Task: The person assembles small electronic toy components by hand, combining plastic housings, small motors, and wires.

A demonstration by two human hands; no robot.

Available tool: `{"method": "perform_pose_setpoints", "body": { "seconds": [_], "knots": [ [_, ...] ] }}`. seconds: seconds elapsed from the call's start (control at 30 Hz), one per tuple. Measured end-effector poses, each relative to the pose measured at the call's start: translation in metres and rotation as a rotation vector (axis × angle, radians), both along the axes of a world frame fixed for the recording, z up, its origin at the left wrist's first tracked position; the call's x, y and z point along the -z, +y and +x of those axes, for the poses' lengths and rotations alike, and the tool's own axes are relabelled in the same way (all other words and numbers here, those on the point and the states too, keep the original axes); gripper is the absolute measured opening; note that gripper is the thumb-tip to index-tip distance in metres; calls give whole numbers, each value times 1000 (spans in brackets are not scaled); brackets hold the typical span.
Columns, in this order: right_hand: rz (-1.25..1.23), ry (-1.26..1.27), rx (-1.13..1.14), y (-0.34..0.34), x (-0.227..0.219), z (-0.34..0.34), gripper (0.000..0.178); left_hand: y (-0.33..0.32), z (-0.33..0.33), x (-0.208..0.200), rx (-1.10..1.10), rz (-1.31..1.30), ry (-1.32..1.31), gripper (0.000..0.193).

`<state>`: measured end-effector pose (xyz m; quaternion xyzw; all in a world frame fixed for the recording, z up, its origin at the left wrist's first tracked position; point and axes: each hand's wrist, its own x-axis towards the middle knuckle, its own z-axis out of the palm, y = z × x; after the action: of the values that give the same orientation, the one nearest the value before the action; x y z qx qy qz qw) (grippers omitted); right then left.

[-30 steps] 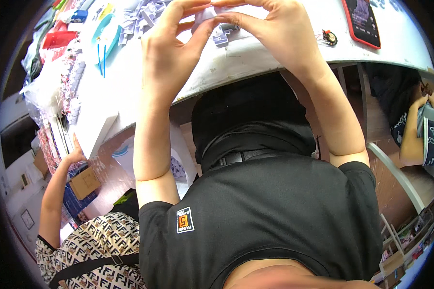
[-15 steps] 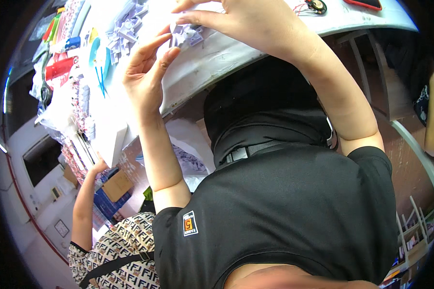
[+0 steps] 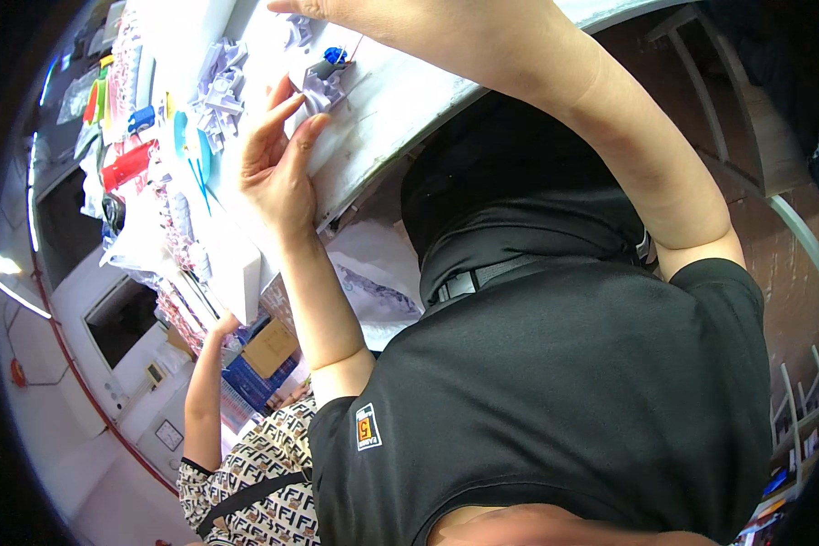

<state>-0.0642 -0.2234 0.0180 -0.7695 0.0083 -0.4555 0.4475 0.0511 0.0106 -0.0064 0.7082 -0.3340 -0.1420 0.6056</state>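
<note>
My left hand (image 3: 282,173) is over the white table with thumb and fingers apart. Just past its fingertips is a small lavender plastic part (image 3: 323,89); any contact with them is slight or hard to make out. Close behind that part sits a small dark-blue piece (image 3: 335,55). My right hand (image 3: 382,13) reaches across at the top edge, where the picture cuts off most of its fingers. Below it another lavender part (image 3: 297,31) lies on the table. What the right hand holds, if anything, is hidden.
A heap of lavender parts (image 3: 220,91) lies left of my hands. Beyond it are a teal tool with blue handles (image 3: 196,150), a red roll (image 3: 127,166) and a white box (image 3: 239,287). Another person's arm (image 3: 205,391) reaches in from lower left, near a cardboard box (image 3: 270,348).
My right hand has moved up and left, away from the lavender part near my left hand. The blue piece now shows. The view has shifted, and the red-edged phone has left it.
</note>
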Motion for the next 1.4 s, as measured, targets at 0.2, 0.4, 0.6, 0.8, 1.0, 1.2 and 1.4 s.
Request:
{"method": "perform_pose_setpoints", "body": {
  "seconds": [0.2, 0.4, 0.6, 0.8, 1.0, 1.2, 1.4],
  "knots": [
    [6, -12, -63, -4, -2, -2, 25, 3, 2, 0, -15, -26, -13, 32],
    [-35, 31, -67, -6, 2, -3, 27, 2, 3, 2, 1, 1, -96, 31],
    [59, 129, -168, -5, -5, -4, 28, 5, 5, 0, 25, 18, -116, 32],
    [-53, 61, -51, -2, 0, 0, 26, 3, 8, -1, 76, 53, -161, 32],
    [-75, 32, -110, -4, 7, 1, 19, -11, 5, -25, 124, 189, -340, 27],
    [-287, 103, -91, 7, 10, -4, 26, -15, 13, -41, 284, 369, -557, 26],
    [-573, 242, -98, 6, 14, -2, 35, -18, 13, -55, 297, 522, -918, 16]
  ]
}}
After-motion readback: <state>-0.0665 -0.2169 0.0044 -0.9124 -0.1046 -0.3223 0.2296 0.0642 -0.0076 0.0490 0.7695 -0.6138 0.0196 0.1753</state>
